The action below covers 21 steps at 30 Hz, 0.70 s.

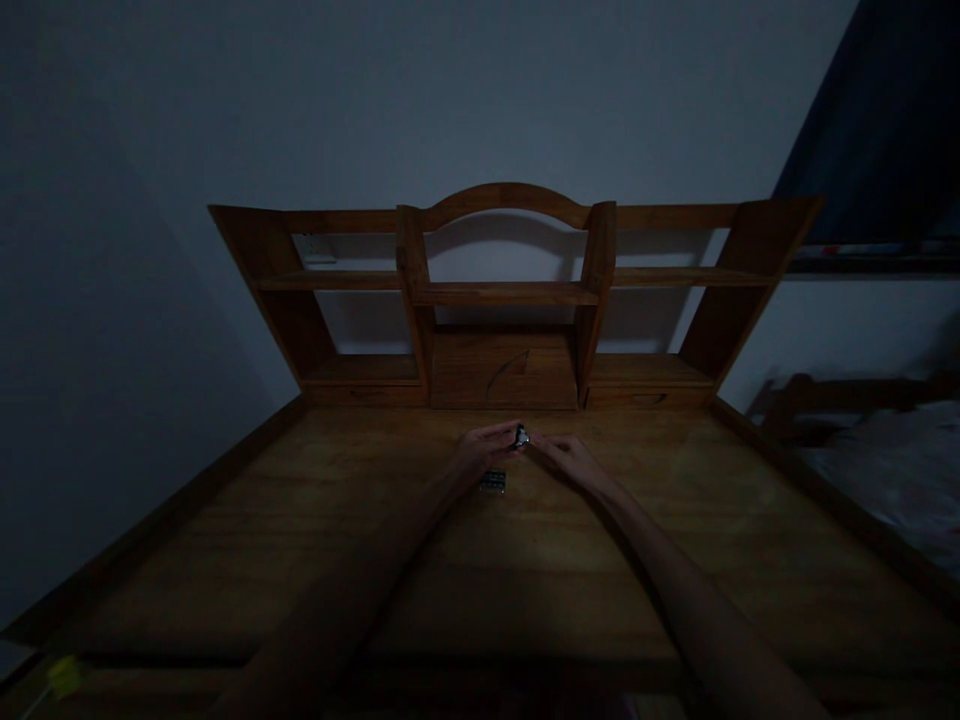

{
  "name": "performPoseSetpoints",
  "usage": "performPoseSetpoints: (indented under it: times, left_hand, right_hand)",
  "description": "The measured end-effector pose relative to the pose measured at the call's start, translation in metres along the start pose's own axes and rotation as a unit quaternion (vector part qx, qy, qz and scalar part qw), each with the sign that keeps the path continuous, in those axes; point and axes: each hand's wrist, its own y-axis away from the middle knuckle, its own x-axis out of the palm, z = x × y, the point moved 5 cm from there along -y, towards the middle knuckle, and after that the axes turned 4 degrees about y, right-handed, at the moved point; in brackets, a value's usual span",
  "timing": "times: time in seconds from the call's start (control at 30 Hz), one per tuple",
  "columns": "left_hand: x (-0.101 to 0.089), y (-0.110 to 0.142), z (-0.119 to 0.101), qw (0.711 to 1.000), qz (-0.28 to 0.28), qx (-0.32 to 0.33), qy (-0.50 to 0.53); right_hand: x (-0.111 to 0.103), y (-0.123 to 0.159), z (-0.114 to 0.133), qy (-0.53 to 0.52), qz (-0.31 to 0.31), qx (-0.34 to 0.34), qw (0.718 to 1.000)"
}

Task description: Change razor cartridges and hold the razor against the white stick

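Note:
My left hand (486, 446) is above the middle of the wooden desk, its fingers closed on a small black-and-silver object (521, 436). The picture is too dark to show what kind of object that is. From the other side comes my right hand (568, 457), thumb and fingers pinched together at the object's right edge. Whether those fingertips grip a part of it cannot be made out. Just below my left hand, a small dark piece with rows of light marks (493, 482) lies on the desktop.
A wooden shelf unit (506, 293) with several compartments stands at the back of the desk (360, 560), against the wall. Raised edges run along both desk sides. A yellow thing (64, 677) is at the lower left, and a bed (900, 470) is to the right.

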Motion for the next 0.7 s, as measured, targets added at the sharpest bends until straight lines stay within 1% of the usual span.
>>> performPoseSetpoints:
  times: [0.17,0.33,0.57,0.7]
  left_hand:
    - [-0.0032,-0.0012,0.0006,1.0,-0.024,-0.006,-0.012]
    - [-0.0026,-0.0004,0.001,1.0,-0.009,-0.014,-0.013]
    - [-0.0002,0.0007,-0.0007,1.0,-0.023,-0.01,-0.015]
    - [-0.0002,0.0002,-0.0002,1.0,-0.024,-0.009,-0.016]
  right_hand:
    - [0.0018,-0.0002,-0.0004,-0.004,0.016,0.005,1.0]
    - [0.0018,0.0007,0.0004,-0.02,0.017,-0.006,1.0]
    - [0.0015,0.0011,0.0013,-0.007,0.025,-0.021,0.999]
    - [0.0019,0.0013,-0.0004,-0.004,0.019,-0.02,1.0]
